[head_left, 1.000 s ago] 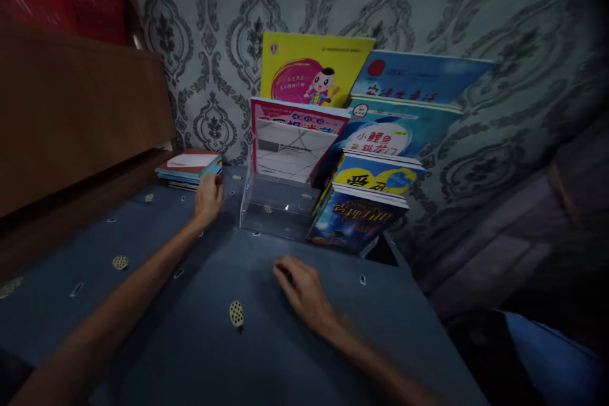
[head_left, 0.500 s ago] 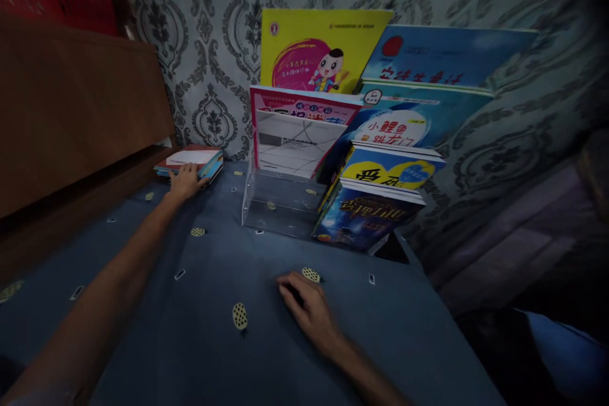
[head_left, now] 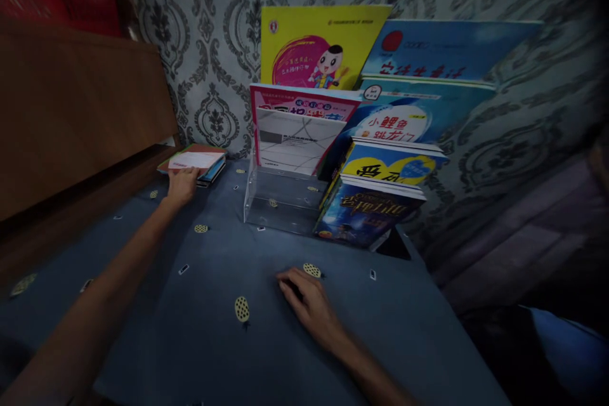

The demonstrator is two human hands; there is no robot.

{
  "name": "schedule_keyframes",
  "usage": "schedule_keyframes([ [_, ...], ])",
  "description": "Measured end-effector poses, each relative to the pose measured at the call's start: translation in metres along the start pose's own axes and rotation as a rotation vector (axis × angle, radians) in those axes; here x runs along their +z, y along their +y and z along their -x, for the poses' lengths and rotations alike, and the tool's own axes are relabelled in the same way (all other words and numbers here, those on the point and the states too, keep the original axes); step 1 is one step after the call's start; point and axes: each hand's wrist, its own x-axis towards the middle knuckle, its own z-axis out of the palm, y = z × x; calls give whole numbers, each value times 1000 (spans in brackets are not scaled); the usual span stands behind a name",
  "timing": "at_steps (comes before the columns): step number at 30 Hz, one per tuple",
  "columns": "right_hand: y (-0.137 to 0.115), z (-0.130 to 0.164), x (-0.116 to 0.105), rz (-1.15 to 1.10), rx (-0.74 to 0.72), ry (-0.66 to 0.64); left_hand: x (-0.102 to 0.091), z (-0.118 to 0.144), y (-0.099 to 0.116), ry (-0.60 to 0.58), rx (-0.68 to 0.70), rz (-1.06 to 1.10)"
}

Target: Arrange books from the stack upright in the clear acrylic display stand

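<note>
My left hand [head_left: 183,185] reaches to a small stack of books [head_left: 217,169] at the back left, its fingers closed on the near edge of the top book [head_left: 197,159], which has an orange-brown cover with a white panel. That book is slightly raised at the near side. My right hand [head_left: 307,298] rests on the table, loosely curled with thumb and fingertip close together, holding nothing. Behind it stands a clear acrylic book rack [head_left: 280,203]. Its near left slot shows bare plastic, and dark-blue books [head_left: 366,212] stand at the right.
Further back in the rack are a white booklet [head_left: 290,143], a pink book [head_left: 266,98], a yellow book [head_left: 304,25] and blue books [head_left: 451,44]. A wooden cabinet [head_left: 85,108] borders the left. Patterned wallpaper [head_left: 214,44] rises behind the dark blue tablecloth [head_left: 200,330].
My left fingers, which lay over the top of the stack, have drawn back to the top book's near edge and grip it. My right hand has stayed in place.
</note>
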Motion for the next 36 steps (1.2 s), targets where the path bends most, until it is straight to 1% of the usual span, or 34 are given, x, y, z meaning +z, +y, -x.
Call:
schedule_keyframes([
  [4, 1, 0, 0, 6, -10, 5, -7, 3, 5, -4, 16, -53],
  [8, 0, 0, 0, 13, -5, -1, -14, 18, 13, -16, 78, -109],
  [12, 0, 1, 0, 19, 0, 1, -19, 44, 26, -32, 159, -149],
  [18, 0, 1, 0, 32, -6, 11, -21, 91, 53, -45, 281, -201],
  [22, -1, 0, -1, 30, -5, -9, -23, 114, 62, -38, 346, -234],
  [25, 1, 0, 0, 32, -2, -11, -26, 123, 66, -66, 361, -235],
  [27, 1, 0, 1, 30, 2, -10, -29, 128, 71, -106, 369, -233],
  [32, -1, -1, 0, 4, 1, -6, -40, 141, 90, -200, 376, -246],
  [36, -1, -1, -1, 4, -6, -13, -46, 151, 102, -207, 401, -190],
])
